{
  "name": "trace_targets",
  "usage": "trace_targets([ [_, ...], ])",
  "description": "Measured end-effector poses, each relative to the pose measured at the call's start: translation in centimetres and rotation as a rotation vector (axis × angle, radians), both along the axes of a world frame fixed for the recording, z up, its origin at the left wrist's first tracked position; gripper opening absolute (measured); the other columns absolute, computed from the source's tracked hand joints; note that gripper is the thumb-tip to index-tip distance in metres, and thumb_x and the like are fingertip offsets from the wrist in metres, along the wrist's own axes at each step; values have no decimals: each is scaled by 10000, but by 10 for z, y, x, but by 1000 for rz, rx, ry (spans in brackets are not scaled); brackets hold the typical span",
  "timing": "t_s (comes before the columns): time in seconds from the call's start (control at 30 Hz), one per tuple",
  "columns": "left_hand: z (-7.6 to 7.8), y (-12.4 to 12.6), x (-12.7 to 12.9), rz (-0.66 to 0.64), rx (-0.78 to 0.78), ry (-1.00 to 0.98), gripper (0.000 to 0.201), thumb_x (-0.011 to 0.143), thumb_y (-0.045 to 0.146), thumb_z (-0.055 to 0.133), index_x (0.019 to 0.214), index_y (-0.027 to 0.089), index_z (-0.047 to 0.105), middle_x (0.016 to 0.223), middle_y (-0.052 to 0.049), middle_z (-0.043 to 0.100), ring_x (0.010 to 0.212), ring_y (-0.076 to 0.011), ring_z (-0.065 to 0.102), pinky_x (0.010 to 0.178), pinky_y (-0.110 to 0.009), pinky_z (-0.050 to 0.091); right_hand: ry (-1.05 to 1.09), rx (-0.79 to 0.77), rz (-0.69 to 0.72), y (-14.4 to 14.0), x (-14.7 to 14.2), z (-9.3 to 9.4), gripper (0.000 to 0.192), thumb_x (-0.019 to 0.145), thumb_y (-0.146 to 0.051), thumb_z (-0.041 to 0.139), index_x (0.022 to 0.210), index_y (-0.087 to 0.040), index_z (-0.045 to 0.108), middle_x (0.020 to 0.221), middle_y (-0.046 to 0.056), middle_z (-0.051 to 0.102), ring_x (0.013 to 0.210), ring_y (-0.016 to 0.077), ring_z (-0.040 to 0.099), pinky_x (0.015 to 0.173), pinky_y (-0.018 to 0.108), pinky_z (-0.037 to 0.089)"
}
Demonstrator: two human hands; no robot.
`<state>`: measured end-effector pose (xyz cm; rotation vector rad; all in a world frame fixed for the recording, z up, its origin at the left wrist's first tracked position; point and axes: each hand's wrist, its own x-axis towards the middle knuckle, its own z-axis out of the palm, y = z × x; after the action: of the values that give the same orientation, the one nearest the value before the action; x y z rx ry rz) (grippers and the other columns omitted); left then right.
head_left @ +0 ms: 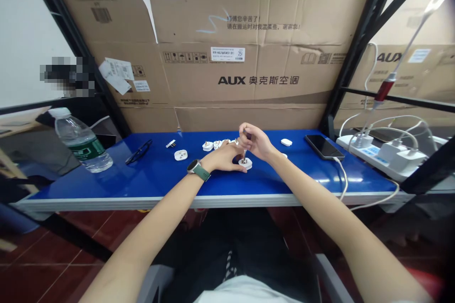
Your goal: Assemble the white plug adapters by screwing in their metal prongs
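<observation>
Two hands meet over a small white plug (245, 164) on the blue table (159, 175). Left hand (227, 157) pinches the plug steady; right hand (256, 142) grips a thin screwdriver (245, 150) upright above it. A slip of the tip could jab the left fingers or knock the plug away.

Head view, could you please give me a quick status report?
Left hand steadies white plug on blue table. Right hand holds a thin tool upright on it. Loose plug parts lie apart.

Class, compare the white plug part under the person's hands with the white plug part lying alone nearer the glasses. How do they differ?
The plug part under the hands is steadied by the left hand while the right hand sets a small tool on it; the lone plug part lies untouched. The first is partly hidden by fingers, the second in full view. Both are white, on the blue table.
</observation>
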<state>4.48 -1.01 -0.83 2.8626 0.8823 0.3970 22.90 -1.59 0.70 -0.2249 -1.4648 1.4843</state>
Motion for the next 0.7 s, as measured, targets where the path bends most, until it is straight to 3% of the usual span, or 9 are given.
trace_targets([
  [0.37,1,-1,1,-2,36,12,459,822,672,720,863,221,649,943,-29,703,963,-259,612,902,-386,338,34,-12,-12,0,4,3,91,895,-302,527,890,-214,550,510,-82,284,476,110,249,524,238,293],
  [0.7,-2,2,0,-14,26,4,462,817,679,718,869,226,647,954,-21,715,953,-255,625,959,-413,321,23,3,-11,2,4,2,94,901,-302,530,895,-212,558,509,-82,298,471,109,253,518,238,289],
])
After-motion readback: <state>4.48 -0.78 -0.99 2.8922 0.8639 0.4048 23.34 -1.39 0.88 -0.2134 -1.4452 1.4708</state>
